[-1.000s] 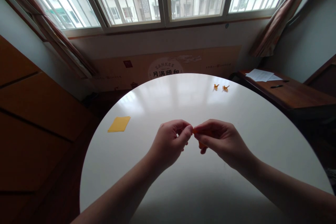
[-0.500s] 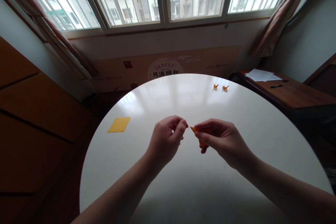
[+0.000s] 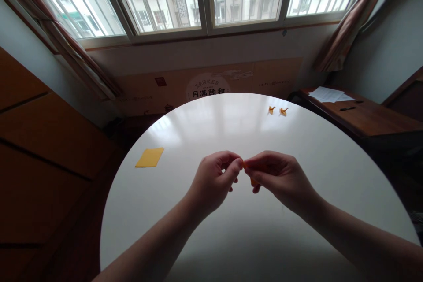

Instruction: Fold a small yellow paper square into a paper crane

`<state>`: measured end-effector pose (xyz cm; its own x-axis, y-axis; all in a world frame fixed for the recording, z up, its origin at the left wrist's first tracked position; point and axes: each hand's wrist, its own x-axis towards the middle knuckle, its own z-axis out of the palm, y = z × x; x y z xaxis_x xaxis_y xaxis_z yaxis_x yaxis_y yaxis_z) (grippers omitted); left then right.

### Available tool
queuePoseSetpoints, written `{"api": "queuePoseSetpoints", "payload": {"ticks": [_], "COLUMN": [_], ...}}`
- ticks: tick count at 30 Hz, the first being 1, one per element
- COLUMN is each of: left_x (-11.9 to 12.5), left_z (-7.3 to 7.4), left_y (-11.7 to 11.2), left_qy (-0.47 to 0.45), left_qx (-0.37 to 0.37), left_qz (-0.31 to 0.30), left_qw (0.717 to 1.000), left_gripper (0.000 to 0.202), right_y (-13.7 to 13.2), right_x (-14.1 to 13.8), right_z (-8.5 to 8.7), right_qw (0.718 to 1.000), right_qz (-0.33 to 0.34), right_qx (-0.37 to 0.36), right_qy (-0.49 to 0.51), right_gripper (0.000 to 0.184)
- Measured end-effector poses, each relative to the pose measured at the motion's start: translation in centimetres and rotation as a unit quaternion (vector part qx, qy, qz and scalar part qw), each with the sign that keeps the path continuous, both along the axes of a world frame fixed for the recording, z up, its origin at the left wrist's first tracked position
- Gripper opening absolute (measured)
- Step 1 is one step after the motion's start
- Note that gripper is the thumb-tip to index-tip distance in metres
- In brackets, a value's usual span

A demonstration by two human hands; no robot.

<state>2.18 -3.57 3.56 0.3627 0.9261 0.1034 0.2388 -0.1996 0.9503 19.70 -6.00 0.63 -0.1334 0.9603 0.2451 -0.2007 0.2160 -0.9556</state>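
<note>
A small folded piece of orange paper (image 3: 254,182) is held above the table, mostly covered by my fingers. My right hand (image 3: 277,169) is closed around it, with thumb and forefinger pinching it near its pointed end. Thumb and forefinger of my left hand (image 3: 218,176) are pinched together on the tip of that point, right beside the right fingertips. The exact shape of the folded paper is hidden.
On the round white table (image 3: 211,128) lies a stack of yellow square paper (image 3: 150,157) at left. Two small folded paper cranes (image 3: 271,109) stand near the far right edge. A brown side desk (image 3: 373,116) carries white sheets (image 3: 330,94) and a dark pen (image 3: 347,109).
My left hand has moved slightly right and closed its fingertips on the tip of the folded paper. My right hand has hardly moved and still holds the paper.
</note>
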Motion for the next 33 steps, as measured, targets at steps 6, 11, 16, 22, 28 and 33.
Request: {"api": "queuePoseSetpoints", "payload": {"ticks": [6,11,16,22,28,33], "left_x": [-0.2,-0.4,-0.6,-0.6,-0.4,-0.1], "left_z": [-0.3,-0.3,-0.3,-0.6,-0.6,-1.5], "left_y": [0.2,0.3,0.5,0.5,1.0,1.5], "left_qy": [0.063,0.097,0.115,0.083,-0.022,-0.041], "left_qx": [0.14,0.227,0.235,0.114,-0.046,-0.104], "left_qz": [0.037,0.043,0.035,0.046,-0.019,-0.015], "left_qw": [0.988,0.968,0.964,0.989,0.999,0.994], "left_gripper": [0.018,0.018,0.017,0.022,0.021,0.021], "right_y": [0.1,0.3,0.4,0.4,1.0,1.8], "right_x": [0.1,0.1,0.0,0.1,0.5,0.8], "right_z": [-0.1,-0.2,0.1,0.0,-0.3,-0.6], "right_qw": [0.999,0.995,0.994,0.996,0.996,0.989], "right_qz": [0.026,0.054,0.057,0.025,-0.021,-0.002], "right_qx": [-0.037,-0.08,-0.092,-0.064,-0.068,-0.11], "right_qy": [0.016,0.023,-0.016,-0.064,-0.061,-0.104], "right_gripper": [0.019,0.026,0.027,0.029,0.031,0.033]}}
